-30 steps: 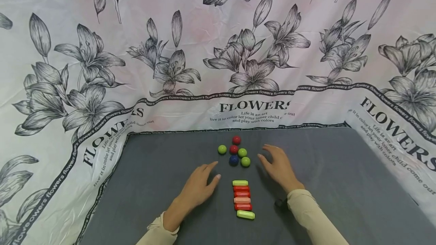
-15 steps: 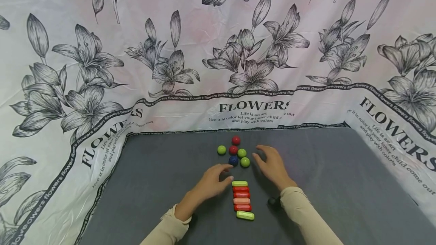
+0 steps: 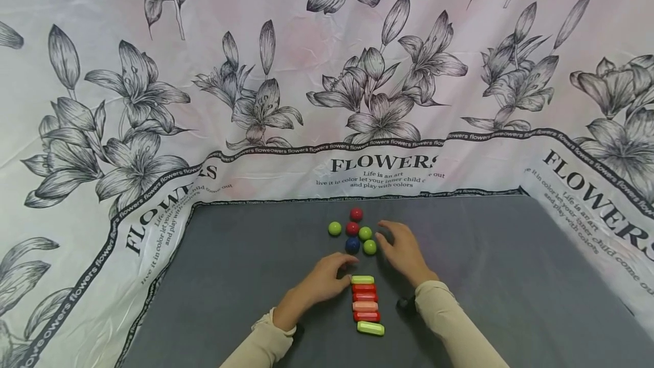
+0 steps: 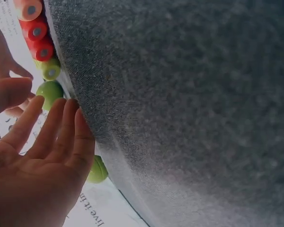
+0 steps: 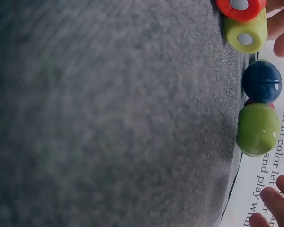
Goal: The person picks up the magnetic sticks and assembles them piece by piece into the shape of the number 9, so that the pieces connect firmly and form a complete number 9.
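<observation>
Several short plastic rods lie side by side in a column on the dark table, with a yellow-green rod at the far end, a pink rod among red ones, and another yellow-green rod nearest. Beyond them sit loose balls: a blue ball, red balls and green balls. My left hand has its thumb tip right at the far yellow-green rod's left end, fingers loosely bent above it. To the right of the balls, my right hand hovers with relaxed fingers beside the near green ball.
Round grey discs show on the rod ends in both wrist views. One green ball sits apart on the left. The grey cloth-covered table ends at a white floral curtain along the back and sides.
My left hand has moved right, from open table to the far end of the rod column. My right hand has shifted slightly left, closer to the balls. Rods and balls stay in place.
</observation>
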Demonstrator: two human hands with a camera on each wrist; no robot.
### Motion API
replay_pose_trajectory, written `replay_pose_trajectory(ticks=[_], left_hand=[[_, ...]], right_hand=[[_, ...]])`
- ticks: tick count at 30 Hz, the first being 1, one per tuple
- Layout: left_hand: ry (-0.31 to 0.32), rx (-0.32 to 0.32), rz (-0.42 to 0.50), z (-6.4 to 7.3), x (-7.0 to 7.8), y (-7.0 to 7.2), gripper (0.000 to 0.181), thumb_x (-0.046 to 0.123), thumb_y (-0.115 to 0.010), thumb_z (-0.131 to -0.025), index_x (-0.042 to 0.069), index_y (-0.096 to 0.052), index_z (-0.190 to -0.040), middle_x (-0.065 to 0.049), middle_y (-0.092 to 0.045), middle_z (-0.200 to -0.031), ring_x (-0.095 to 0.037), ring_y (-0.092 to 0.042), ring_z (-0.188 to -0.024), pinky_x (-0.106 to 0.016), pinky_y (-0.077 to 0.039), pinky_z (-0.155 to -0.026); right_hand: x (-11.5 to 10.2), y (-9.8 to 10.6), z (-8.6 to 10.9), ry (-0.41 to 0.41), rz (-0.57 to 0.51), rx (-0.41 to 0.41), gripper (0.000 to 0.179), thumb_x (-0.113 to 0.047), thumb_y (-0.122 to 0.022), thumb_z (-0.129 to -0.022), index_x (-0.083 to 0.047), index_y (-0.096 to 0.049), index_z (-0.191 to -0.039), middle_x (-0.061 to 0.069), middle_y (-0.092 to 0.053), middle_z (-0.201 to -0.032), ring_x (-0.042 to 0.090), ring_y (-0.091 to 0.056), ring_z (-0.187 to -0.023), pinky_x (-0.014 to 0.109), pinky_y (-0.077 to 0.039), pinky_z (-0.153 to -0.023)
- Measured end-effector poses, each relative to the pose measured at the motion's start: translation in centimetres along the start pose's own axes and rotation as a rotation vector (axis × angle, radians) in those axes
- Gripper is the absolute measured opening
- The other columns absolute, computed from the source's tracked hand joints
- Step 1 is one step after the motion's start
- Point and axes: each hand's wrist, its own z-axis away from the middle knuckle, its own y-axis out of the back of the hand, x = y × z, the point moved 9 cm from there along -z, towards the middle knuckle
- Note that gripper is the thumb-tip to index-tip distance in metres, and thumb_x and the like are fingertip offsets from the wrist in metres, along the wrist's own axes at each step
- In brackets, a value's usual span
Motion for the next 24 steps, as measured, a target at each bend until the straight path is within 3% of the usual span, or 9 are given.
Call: replay_pose_trajectory(ticks=[9, 24], left_hand=[[0.012, 0.015, -0.116, -0.48, 0.26, -0.70, 0.031, 0.014, -0.065, -0.095, 0.014, -0.068, -0.126, 0.000, -0.069, -0.119, -0.013, -0.064, -0.108, -0.031, -0.052, -0.094], [0.008, 0.040, -0.172, -0.70, 0.26, -0.76, 0.025, 0.012, -0.060, -0.097, 0.015, -0.072, -0.119, 0.001, -0.073, -0.115, -0.016, -0.067, -0.111, -0.035, -0.053, -0.097]], right_hand=[[-0.65, -0.46, -0.15, 0.049, 0.007, 0.021, 0.033, -0.012, -0.070, -0.091, 0.002, -0.068, -0.121, 0.021, -0.070, -0.123, 0.041, -0.061, -0.120, 0.056, -0.044, -0.105], [-0.96, -0.77, -0.17, 0.061, 0.017, -0.004, 0.029, -0.015, -0.069, -0.092, 0.000, -0.071, -0.117, 0.019, -0.073, -0.116, 0.040, -0.063, -0.116, 0.056, -0.046, -0.102]])
